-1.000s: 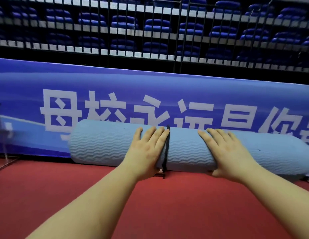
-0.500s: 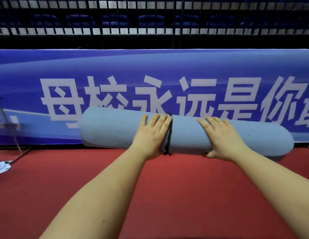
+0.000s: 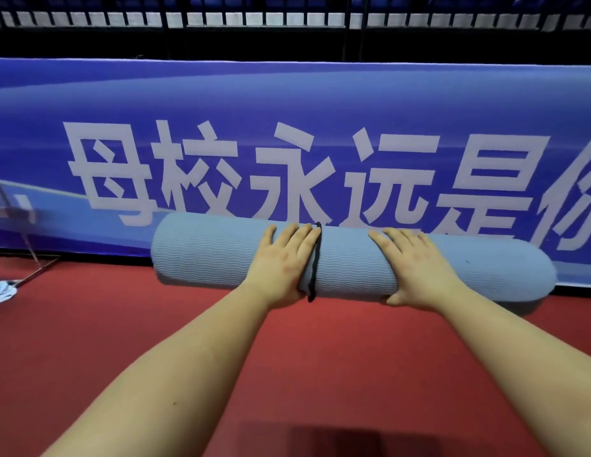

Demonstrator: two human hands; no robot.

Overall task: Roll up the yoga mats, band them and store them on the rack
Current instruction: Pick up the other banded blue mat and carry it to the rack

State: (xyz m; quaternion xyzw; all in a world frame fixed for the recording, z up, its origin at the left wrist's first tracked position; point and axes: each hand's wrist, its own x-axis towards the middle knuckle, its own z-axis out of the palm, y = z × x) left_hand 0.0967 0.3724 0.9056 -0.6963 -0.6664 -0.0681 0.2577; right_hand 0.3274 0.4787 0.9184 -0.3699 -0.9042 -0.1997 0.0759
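Blue foam, ribbed in fine waves, the yoga mat (image 3: pixel 346 263) lies fully rolled under both palms, a thin black band (image 3: pixel 315 258) already round its middle. Left hand (image 3: pixel 284 258) and right hand (image 3: pixel 416 267) press flat, fingers straight, grasping nothing. No rack shows, so storing likely remains.

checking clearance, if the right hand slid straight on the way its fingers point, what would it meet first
Probably the blue banner behind the rolled mat. The right hand lies flat on the roll, fingers pointing up over it; how far back the banner stands is unclear.
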